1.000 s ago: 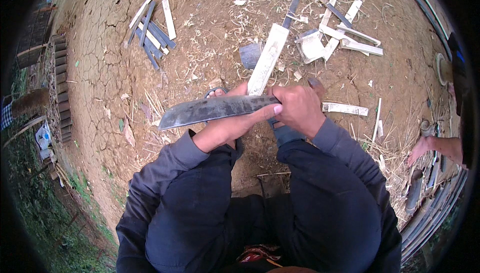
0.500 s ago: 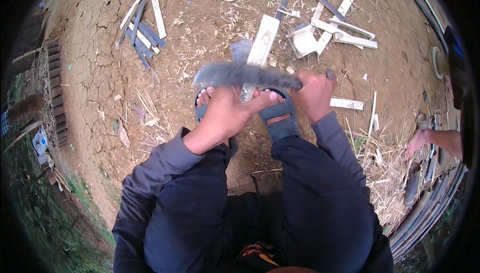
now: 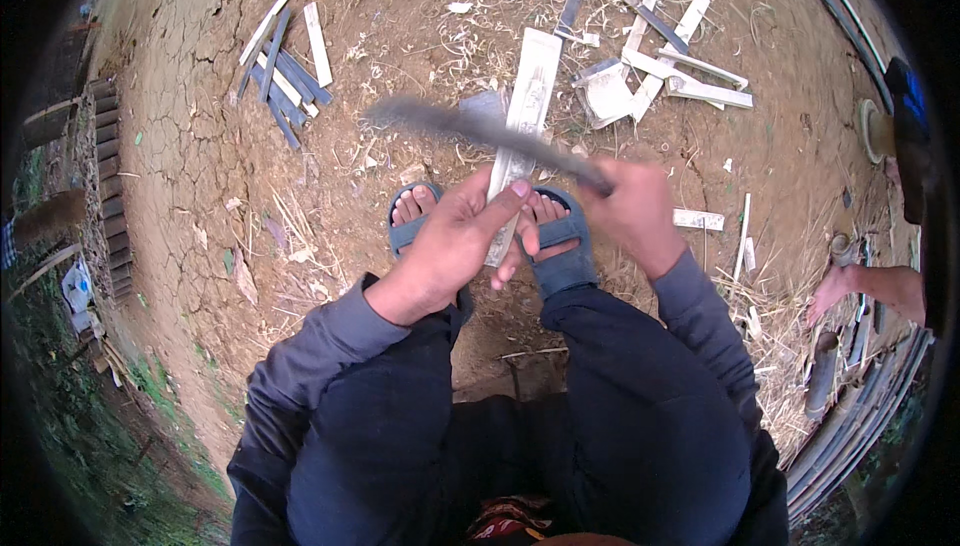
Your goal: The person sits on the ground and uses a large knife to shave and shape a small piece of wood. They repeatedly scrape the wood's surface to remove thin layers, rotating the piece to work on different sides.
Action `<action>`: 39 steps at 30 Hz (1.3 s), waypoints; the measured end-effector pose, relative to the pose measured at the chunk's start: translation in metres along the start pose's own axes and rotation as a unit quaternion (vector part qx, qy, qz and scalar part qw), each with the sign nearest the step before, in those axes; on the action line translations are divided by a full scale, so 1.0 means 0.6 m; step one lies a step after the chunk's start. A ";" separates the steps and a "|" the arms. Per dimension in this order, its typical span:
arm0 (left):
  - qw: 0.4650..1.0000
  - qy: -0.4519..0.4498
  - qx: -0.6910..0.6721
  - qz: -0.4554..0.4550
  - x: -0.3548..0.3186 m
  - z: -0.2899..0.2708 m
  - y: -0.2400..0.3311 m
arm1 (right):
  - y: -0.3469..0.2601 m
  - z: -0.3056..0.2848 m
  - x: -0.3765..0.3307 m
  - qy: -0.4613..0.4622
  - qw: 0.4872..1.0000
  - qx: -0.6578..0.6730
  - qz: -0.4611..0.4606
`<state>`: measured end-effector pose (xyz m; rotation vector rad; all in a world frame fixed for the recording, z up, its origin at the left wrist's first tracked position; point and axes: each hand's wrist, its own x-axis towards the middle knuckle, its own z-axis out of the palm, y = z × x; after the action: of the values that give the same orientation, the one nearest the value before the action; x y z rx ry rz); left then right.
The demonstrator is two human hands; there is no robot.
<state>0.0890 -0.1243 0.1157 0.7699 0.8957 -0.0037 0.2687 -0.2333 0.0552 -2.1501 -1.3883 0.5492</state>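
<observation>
**Bamboo slat under the blade**

Bamboo slat (image 3: 527, 111): pale, long, propped on the cracked dirt ground (image 3: 200, 176), lower end between two feet in blue sandals (image 3: 565, 251), upper end pointing away. Left hand (image 3: 455, 246) wrapped on the slat's lower part, fingers (image 3: 500, 204) closed round it, thumb side up. Right hand (image 3: 632, 211) clenched tight on the handle of a long knife (image 3: 470, 126), blade blurred, lying across the slat and reaching out to the left. Dark trousers and sleeves filling the lower half. Loose bundle of grey and pale sticks (image 3: 285, 71) well apart at upper left. Heap of split offcuts (image 3: 660, 71) just right of the slat's far end. Another person's hand (image 3: 835, 291) at the right edge, near stacked poles (image 3: 860, 386).
</observation>
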 end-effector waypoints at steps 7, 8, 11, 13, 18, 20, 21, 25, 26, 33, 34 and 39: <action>0.990 0.048 0.134 0.017 -0.016 -0.006 -0.023 | -0.061 0.022 0.018 -0.064 0.989 0.033 -0.129; 0.982 0.067 0.175 0.025 -0.015 -0.007 -0.026 | -0.060 0.024 0.020 -0.065 0.990 0.026 -0.125; 0.940 0.080 0.311 0.110 -0.008 -0.023 -0.040 | -0.055 0.034 0.018 -0.058 0.992 0.021 -0.108; 0.926 0.085 0.351 0.115 -0.006 -0.029 -0.049 | -0.048 0.046 0.013 -0.042 0.994 0.026 -0.096; 0.928 0.108 0.356 -0.016 -0.009 0.000 -0.009 | 0.003 0.047 0.019 0.009 0.998 -0.033 -0.048; 0.949 0.103 0.297 0.010 -0.024 0.012 0.004 | 0.041 0.047 0.023 0.028 0.996 -0.052 0.066; 0.957 0.102 0.269 0.028 -0.041 0.017 0.010 | 0.059 0.043 0.029 0.041 0.990 -0.058 0.118; 0.978 0.084 0.192 0.013 -0.072 0.014 0.036 | 0.291 -0.010 -0.002 0.110 0.967 -0.082 0.214; 0.993 0.077 0.085 0.026 -0.057 0.011 0.029 | 0.251 -0.035 -0.008 0.122 0.963 -0.036 0.238; 0.997 0.040 0.060 -0.001 -0.014 0.014 0.009 | 0.069 -0.019 0.002 0.074 0.993 0.072 0.057; 0.997 0.059 0.058 -0.007 -0.014 0.012 0.005 | 0.032 -0.005 0.000 0.063 0.997 0.046 -0.008; 0.958 0.121 0.257 0.033 -0.017 0.012 -0.020 | -0.047 0.011 0.007 -0.041 0.993 0.022 -0.109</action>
<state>0.0843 -0.1405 0.1185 1.3058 1.1187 -0.0890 0.2464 -0.2185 0.0673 -1.9285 -1.6155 0.5815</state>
